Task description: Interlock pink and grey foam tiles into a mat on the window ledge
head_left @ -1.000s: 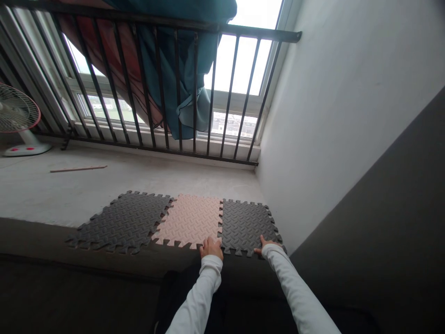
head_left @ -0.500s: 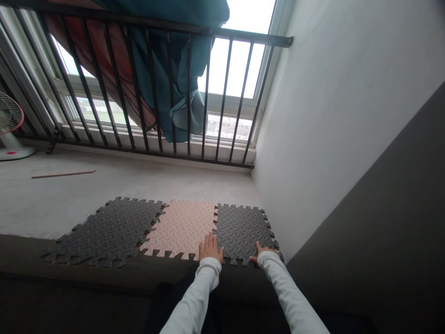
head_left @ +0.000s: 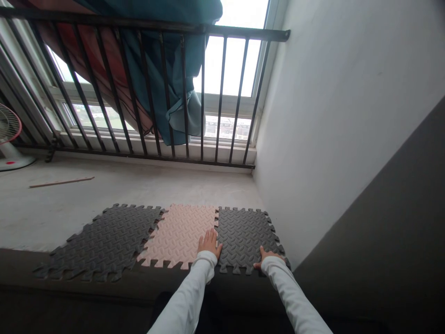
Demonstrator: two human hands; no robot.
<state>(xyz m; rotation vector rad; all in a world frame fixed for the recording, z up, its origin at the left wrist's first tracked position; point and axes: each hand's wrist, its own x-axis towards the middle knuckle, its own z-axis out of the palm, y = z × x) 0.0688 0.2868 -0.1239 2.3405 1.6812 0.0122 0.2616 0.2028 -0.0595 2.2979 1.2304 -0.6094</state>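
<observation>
Three interlocking foam mat tiles lie in a row on the concrete floor. The left tile [head_left: 100,239] is dark grey, the middle tile [head_left: 182,232] is pink, the right tile [head_left: 243,234] is dark grey. My left hand [head_left: 209,243] lies flat with fingers stretched out over the seam between the pink and the right grey tile. My right hand [head_left: 267,254] rests on the near right corner of the right grey tile, close to the wall, its fingers partly hidden. Both arms wear white sleeves.
A black metal railing [head_left: 167,93] runs in front of a window, with teal and red cloth [head_left: 163,69] hanging over it. A white wall [head_left: 330,116] stands at the right. A fan [head_left: 9,144] and a thin wooden stick [head_left: 60,182] are at the left.
My left hand has slid forward along the seam between the pink and right grey tile and flattened. The right hand has stayed at the tile's corner. The camera view shifted slightly.
</observation>
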